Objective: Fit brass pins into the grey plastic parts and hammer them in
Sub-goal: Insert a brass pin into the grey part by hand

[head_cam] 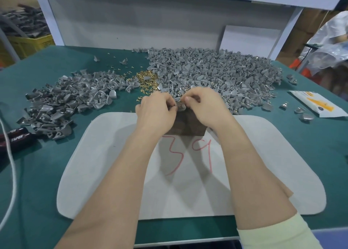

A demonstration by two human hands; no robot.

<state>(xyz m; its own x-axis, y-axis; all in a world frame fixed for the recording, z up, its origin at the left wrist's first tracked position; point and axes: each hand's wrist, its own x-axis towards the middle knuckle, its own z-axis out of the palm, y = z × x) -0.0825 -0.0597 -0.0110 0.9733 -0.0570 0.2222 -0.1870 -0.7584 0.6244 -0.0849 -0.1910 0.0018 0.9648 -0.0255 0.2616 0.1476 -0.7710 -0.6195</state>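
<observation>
My left hand (157,109) and my right hand (204,105) meet over a dark block (185,125) at the far edge of a white mat (105,165). Between their fingertips they pinch a small grey plastic part (179,105) with a glint of brass on it. A loose heap of brass pins (146,80) lies just beyond my left hand. A big pile of grey parts (216,73) spreads behind my right hand. A second, smaller pile of grey parts (64,100) lies to the left.
The green table (37,182) carries a red-and-black tool handle (17,137) and a white cord (11,165) at the left edge. A white-and-yellow packet (316,103) and a few stray grey parts (301,113) lie at the right. A white board (250,39) leans against the back wall.
</observation>
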